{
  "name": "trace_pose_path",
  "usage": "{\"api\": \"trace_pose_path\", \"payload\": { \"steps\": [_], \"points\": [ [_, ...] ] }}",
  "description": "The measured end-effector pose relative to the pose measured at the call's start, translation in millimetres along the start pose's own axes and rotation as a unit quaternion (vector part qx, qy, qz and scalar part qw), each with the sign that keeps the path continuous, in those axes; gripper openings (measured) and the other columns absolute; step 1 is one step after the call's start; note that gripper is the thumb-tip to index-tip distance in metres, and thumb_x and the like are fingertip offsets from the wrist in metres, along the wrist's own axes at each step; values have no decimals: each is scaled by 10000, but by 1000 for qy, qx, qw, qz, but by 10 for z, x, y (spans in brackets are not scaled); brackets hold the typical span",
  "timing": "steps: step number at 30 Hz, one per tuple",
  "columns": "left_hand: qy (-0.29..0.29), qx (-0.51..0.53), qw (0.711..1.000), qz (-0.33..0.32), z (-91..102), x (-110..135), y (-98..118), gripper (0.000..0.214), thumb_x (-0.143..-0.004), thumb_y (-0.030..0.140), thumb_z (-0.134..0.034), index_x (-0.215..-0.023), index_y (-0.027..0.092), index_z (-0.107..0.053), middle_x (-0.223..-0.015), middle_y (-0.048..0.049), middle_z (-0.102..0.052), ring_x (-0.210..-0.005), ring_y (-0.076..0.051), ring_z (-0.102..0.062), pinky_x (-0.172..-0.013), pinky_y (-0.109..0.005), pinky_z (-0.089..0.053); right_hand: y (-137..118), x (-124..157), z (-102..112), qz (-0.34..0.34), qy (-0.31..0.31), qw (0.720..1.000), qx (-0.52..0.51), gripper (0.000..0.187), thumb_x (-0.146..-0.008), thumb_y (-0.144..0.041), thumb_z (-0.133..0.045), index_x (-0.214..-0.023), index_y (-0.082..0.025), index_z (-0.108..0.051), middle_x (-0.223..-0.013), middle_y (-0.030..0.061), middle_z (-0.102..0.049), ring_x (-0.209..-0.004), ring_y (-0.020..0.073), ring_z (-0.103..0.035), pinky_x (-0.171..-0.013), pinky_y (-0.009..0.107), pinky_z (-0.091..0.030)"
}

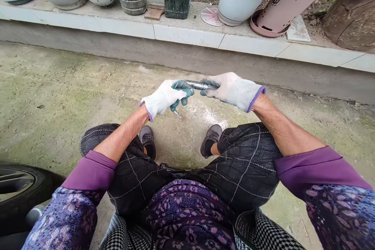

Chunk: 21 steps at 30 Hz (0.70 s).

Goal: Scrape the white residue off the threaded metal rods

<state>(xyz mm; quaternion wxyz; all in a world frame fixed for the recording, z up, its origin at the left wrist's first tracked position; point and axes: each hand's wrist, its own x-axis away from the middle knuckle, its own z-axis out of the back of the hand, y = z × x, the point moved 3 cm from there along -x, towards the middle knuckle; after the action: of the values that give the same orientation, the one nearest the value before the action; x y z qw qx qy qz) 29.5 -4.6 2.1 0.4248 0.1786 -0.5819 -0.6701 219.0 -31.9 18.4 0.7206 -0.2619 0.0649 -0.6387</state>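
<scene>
Both my hands wear white knit gloves with green palms. My left hand (pixel 165 97) is closed round one end of a silvery metal rod (pixel 199 84), held level above my feet. My right hand (pixel 231 88) grips the rod's other end. A short silvery piece (pixel 177 115) sticks down below my left hand; I cannot tell whether it is part of the rod. Whitish dust (pixel 205 115) lies on the concrete ground beneath.
I sit with my knees apart, my shoes (pixel 211 136) on the concrete. A raised tiled ledge (pixel 187 35) ahead carries several plant pots and a white drain cover (pixel 210 15). A car tyre (pixel 20 187) sits at the lower left.
</scene>
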Motion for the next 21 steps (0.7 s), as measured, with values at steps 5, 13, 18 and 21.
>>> {"api": "trace_pose_path", "payload": {
  "steps": [5,13,18,21],
  "points": [
    [2,49,999,-16,32,-25,-12,213,-843,235,-661,-990,96,-725,-645,-23,-676,-364,-21,-410,-358,-174,-330,-143,104,102,-35,22,991,-128,306,-798,-292,-624,-1075,-181,-693,-623,-26,-536,-501,92,-416,-485,259,-346],
    [-12,61,998,0,53,86,14,215,-850,250,-669,-983,98,-744,-570,1,-621,-362,-18,-420,-361,-159,-335,-260,79,73,-41,31,991,-123,187,-800,-320,-616,-890,-163,-662,-583,-24,-496,-487,92,-417,-466,255,-340],
    [-29,65,997,-6,46,200,72,215,-829,198,-643,-989,96,-744,-561,6,-618,-374,-29,-448,-362,-156,-348,-283,27,61,-25,55,993,-102,215,-792,-348,-630,-893,-163,-670,-562,-29,-493,-521,105,-437,-499,259,-346],
    [-35,53,998,3,36,222,56,226,-815,157,-620,-997,101,-743,-555,17,-614,-361,-26,-428,-357,-153,-351,-266,32,61,-40,49,988,-139,211,-794,-353,-647,-886,-165,-668,-570,-27,-498,-498,99,-424,-469,254,-346]
  ]
}}
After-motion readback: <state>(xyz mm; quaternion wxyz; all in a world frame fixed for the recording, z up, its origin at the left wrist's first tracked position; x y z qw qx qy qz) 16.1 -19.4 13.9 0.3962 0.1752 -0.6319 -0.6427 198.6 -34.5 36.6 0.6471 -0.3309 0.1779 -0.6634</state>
